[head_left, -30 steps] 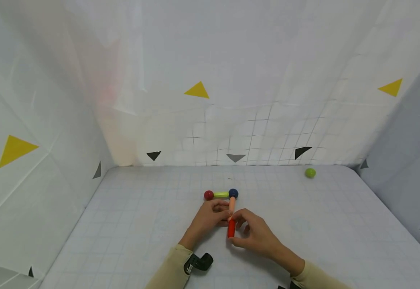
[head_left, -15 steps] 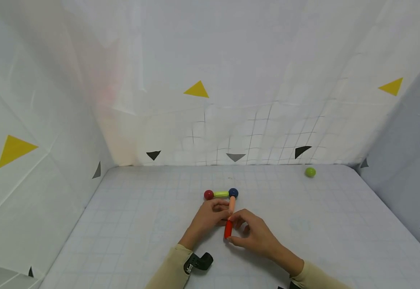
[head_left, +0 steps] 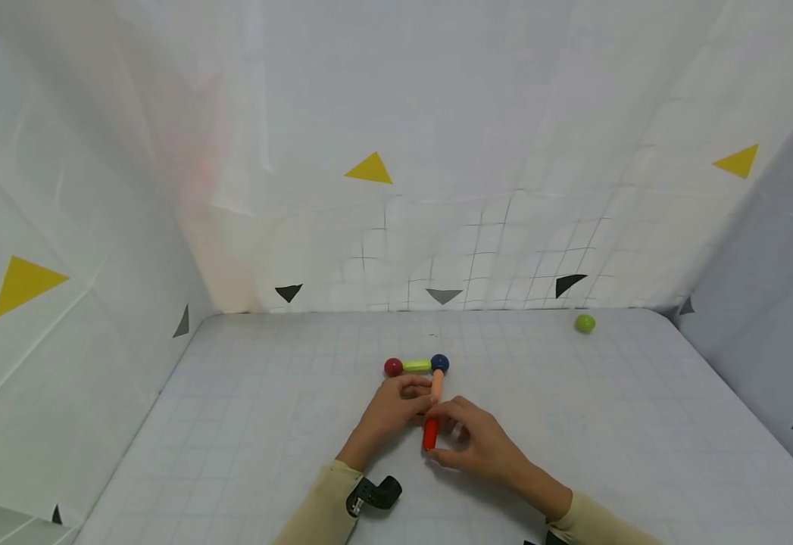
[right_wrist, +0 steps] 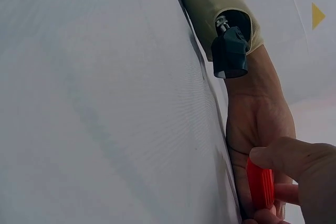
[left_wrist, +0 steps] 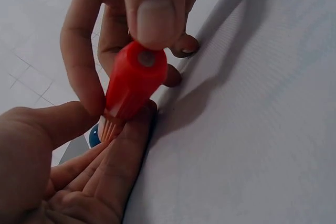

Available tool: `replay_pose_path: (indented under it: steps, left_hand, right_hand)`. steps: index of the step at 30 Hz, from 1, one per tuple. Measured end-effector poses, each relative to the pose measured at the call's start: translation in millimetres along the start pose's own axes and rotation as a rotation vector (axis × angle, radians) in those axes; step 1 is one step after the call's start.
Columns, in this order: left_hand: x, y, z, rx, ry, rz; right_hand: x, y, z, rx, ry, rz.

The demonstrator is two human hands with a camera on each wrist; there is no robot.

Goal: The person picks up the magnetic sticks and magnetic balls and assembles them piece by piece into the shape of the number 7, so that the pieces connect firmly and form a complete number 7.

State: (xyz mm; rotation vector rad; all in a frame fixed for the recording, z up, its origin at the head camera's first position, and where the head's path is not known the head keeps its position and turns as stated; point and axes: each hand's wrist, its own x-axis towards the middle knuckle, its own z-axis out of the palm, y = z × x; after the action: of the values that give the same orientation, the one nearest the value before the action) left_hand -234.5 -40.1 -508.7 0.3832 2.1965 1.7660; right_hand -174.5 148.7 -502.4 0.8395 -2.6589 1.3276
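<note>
My right hand (head_left: pixel 481 443) holds a short red magnetic rod (head_left: pixel 430 434), thumb at its near end and another finger toward its far end. In the left wrist view the thumb presses by a small grey metal disc in the rod's end face. My left hand (head_left: pixel 391 409) pinches the near end of a peach rod (head_left: pixel 437 384), right where the red rod meets it; fingers hide that joint. The peach rod's far end touches a dark blue ball (head_left: pixel 440 363). From that ball a yellow-green rod (head_left: pixel 416 365) runs left to a red ball (head_left: pixel 393 367).
A green ball (head_left: pixel 585 323) lies at the back right of the white gridded table (head_left: pixel 266 424). White sheet walls (head_left: pixel 471 113) with yellow and dark triangles stand at the back and both sides. A black camera mount (head_left: pixel 379 493) sits on the left wrist.
The red rod's near end has swung slightly left, and the fingers of my right hand have shifted left with it. My left hand, the balls and the other rods stay in place.
</note>
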Motion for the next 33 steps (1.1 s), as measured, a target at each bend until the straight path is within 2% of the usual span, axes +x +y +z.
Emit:
replay_pose_path:
  steps: [3, 10, 19, 23, 33]
  left_hand:
    - [-0.1, 0.3, 0.6, 0.024, 0.011, 0.000]
    - [0.1, 0.2, 0.8, 0.007, 0.010, -0.017]
    - [-2.6, 2.4, -3.7, -0.097, -0.049, -0.060]
    - [-5.2, 5.8, -5.3, -0.163, -0.075, -0.103]
    - [-7.6, 4.5, -5.4, -0.203, -0.049, -0.156]
  right_hand:
    - [0.4, 0.9, 0.2, -0.022, -0.014, -0.010]
    - [0.4, 0.2, -0.5, -0.042, -0.015, -0.017]
    - [-0.6, 0.5, -0.3, -0.018, -0.016, -0.042]
    - [-0.2, 0.1, -1.5, -0.017, -0.006, -0.070]
    - [-1.4, 1.2, -0.6, -0.013, -0.027, -0.026]
